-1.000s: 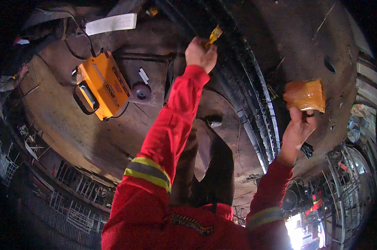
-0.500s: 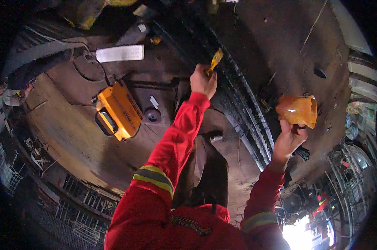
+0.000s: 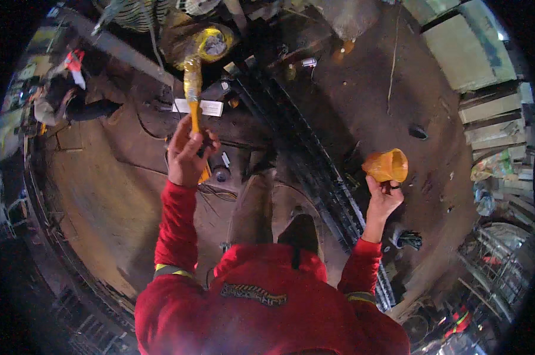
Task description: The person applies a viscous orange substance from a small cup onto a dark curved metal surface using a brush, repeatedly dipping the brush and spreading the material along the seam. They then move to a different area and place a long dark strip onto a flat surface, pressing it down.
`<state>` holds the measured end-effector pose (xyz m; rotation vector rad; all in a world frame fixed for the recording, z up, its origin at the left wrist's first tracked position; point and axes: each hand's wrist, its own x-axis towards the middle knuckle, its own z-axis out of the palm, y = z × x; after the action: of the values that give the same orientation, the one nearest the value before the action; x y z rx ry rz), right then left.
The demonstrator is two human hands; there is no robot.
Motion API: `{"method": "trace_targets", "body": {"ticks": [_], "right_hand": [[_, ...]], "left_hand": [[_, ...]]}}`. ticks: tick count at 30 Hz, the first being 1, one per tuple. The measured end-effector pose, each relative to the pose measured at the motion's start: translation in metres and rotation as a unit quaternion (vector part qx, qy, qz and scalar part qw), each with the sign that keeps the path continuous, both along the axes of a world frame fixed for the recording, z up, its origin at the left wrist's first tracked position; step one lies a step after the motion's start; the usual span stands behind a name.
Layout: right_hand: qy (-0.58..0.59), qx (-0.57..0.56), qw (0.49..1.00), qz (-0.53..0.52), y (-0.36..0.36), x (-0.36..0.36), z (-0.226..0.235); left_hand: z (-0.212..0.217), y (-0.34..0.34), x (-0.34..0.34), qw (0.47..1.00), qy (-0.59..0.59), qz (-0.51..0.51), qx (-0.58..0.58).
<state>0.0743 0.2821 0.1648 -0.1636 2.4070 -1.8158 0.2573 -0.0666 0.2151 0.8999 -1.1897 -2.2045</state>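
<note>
My left hand (image 3: 186,157) grips the thin yellow handle of a paintbrush (image 3: 195,112). Its broad, yellow-smeared head points away from me, beside a bucket (image 3: 213,44) with a yellow rim and greyish contents. On the right, my right hand (image 3: 384,198) holds a translucent orange plastic container (image 3: 389,166) from below, thumb and fingers on its underside. The container is tilted, its wide mouth facing right; what is inside I cannot make out. Between my hands lie long black metal bars (image 3: 303,148), running from far left to near right.
Past my left hand lies a white rectangular bar (image 3: 211,108). An orange machine (image 3: 205,174) is mostly hidden behind that hand. Another person (image 3: 66,100) is low down at the far left. Pale slabs (image 3: 460,53) line the right edge. Dark brown ground (image 3: 421,177) lies around.
My left hand with the paintbrush has swung left and away from the black bars, up to the bucket. My right hand still holds the orange container, now slightly further left in view. The view has shifted.
</note>
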Motion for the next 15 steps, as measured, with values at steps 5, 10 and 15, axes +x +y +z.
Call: {"method": "trace_targets", "body": {"ticks": [5,10,15], "right_hand": [[0.019,-0.051,0.998,0.012,0.090,0.054,0.046],[0.064,0.009,0.991,0.119,0.147,0.133,0.061],[0.022,-0.008,0.982,0.185,0.164,0.181,0.069]], "left_hand": [[0.028,0.096,0.103,0.997,0.075,-0.004,0.001],[-0.012,0.227,0.266,0.981,-0.033,0.153,0.113],[-0.004,0.253,0.323,0.973,-0.014,0.199,0.116]]}}
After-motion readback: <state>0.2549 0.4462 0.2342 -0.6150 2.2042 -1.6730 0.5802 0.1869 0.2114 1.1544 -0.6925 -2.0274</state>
